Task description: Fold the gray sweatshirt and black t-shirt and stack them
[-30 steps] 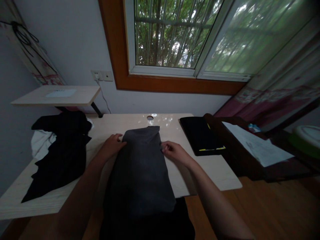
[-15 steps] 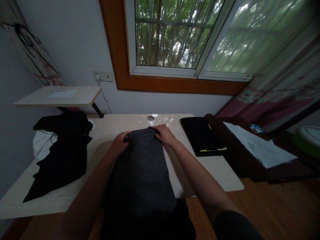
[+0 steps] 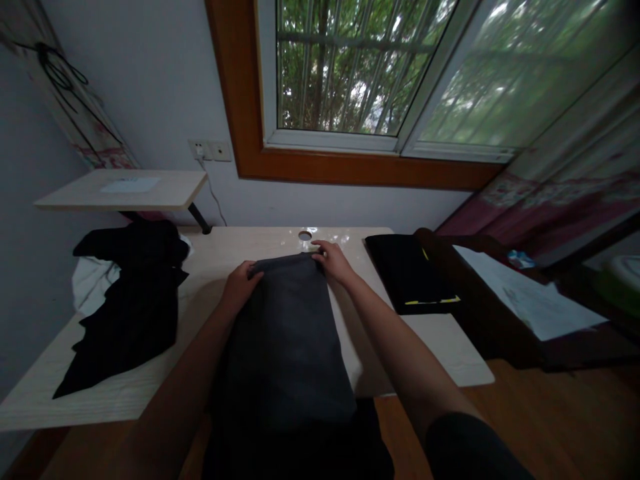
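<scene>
A long, dark grey folded piece of clothing (image 3: 287, 333) lies on the table and runs down over its front edge toward me. At its far left corner my left hand (image 3: 242, 284) is closed, with the thumb on top of the cloth. My right hand (image 3: 334, 261) pinches the far right corner between thumb and fingers, one finger raised a little. Between the hands, the far edge stretches fairly straight. Its near end merges into dark fabric at my lap, so I cannot tell where it stops.
Heaped black clothes (image 3: 135, 307) and a white cloth (image 3: 95, 283) lie on the left under a small raised shelf (image 3: 170, 190). A flat folded black garment (image 3: 407, 270) with yellow edging rests right. Beyond it, a paper sheet (image 3: 525, 293) lies on dark furniture.
My right hand's fingers have lifted and shifted at the far corner. The far edge of the grey clothing now looks straighter and flatter. The view has turned slightly.
</scene>
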The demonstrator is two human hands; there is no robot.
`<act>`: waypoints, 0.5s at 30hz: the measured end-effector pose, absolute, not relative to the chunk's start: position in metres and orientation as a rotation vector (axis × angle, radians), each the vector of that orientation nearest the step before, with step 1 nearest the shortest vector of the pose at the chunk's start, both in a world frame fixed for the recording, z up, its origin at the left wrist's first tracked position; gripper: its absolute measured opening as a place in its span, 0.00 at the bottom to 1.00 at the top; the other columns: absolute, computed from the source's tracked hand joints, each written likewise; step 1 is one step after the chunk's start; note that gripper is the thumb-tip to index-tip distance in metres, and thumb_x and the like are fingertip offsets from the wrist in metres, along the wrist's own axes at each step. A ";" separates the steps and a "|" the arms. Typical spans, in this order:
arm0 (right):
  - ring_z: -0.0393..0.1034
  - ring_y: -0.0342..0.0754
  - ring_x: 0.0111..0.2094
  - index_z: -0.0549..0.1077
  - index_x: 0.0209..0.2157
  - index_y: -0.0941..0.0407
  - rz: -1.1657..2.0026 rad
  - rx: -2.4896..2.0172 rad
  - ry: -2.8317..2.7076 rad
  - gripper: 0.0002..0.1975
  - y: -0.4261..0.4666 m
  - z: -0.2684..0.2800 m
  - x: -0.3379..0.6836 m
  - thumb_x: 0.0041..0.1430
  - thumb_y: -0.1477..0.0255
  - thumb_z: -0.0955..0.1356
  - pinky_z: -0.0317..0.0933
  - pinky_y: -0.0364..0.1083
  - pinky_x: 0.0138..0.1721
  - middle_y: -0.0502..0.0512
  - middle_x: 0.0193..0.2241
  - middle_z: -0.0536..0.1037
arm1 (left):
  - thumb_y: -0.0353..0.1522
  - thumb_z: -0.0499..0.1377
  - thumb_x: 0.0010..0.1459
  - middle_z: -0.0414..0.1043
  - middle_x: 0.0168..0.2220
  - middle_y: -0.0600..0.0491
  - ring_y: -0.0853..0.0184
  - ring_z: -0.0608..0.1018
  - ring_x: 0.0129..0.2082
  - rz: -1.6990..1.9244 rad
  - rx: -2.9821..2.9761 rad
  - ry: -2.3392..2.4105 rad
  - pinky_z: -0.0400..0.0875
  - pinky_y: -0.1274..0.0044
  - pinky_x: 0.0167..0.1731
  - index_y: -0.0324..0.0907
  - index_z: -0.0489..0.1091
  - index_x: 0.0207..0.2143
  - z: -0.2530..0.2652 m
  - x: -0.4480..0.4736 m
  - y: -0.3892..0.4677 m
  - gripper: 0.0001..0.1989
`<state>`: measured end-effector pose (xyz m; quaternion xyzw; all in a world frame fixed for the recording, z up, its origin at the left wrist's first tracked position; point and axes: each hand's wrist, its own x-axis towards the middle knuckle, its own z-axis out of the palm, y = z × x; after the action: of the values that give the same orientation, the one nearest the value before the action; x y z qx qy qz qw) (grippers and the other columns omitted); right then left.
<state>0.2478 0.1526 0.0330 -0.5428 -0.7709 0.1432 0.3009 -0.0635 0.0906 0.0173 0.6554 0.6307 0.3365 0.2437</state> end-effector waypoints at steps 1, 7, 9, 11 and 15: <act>0.69 0.52 0.45 0.72 0.57 0.56 0.376 -1.460 -2.026 0.22 0.155 0.032 0.245 0.62 0.74 0.70 0.59 0.51 0.53 0.57 0.42 0.79 | 0.39 0.62 0.59 0.76 0.42 0.50 0.59 0.78 0.43 0.925 1.746 1.754 0.70 0.70 0.46 0.46 0.72 0.49 0.015 -0.064 0.092 0.16; 0.69 0.53 0.48 0.73 0.56 0.54 0.274 -1.653 -1.936 0.19 0.165 0.020 0.229 0.63 0.75 0.69 0.59 0.52 0.54 0.58 0.45 0.79 | 0.41 0.64 0.57 0.76 0.37 0.53 0.63 0.78 0.37 0.957 1.635 1.802 0.70 0.73 0.41 0.47 0.70 0.54 0.006 -0.068 0.105 0.23; 0.69 0.54 0.48 0.73 0.55 0.53 0.244 -1.701 -1.886 0.18 0.167 0.017 0.226 0.64 0.74 0.68 0.59 0.52 0.54 0.58 0.46 0.79 | 0.41 0.64 0.56 0.76 0.36 0.54 0.64 0.78 0.36 0.982 1.596 1.801 0.70 0.74 0.39 0.47 0.70 0.55 0.005 -0.068 0.110 0.24; 0.68 0.54 0.48 0.74 0.55 0.53 0.222 -1.721 -1.844 0.17 0.168 0.015 0.225 0.65 0.73 0.67 0.59 0.52 0.54 0.58 0.46 0.79 | 0.41 0.65 0.55 0.76 0.36 0.54 0.64 0.78 0.34 1.000 1.566 1.793 0.70 0.74 0.38 0.46 0.70 0.54 0.004 -0.068 0.115 0.25; 0.67 0.55 0.48 0.74 0.54 0.54 0.179 -1.729 -1.817 0.17 0.166 0.012 0.224 0.66 0.73 0.65 0.60 0.52 0.53 0.59 0.46 0.78 | 0.41 0.65 0.54 0.75 0.34 0.54 0.64 0.78 0.33 0.988 1.570 1.764 0.70 0.74 0.38 0.44 0.70 0.54 0.001 -0.069 0.122 0.25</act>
<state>0.2244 0.1657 0.0116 -0.6540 -0.6875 0.0675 0.3083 -0.0688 0.1223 0.0012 0.5874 0.6603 0.3697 0.2869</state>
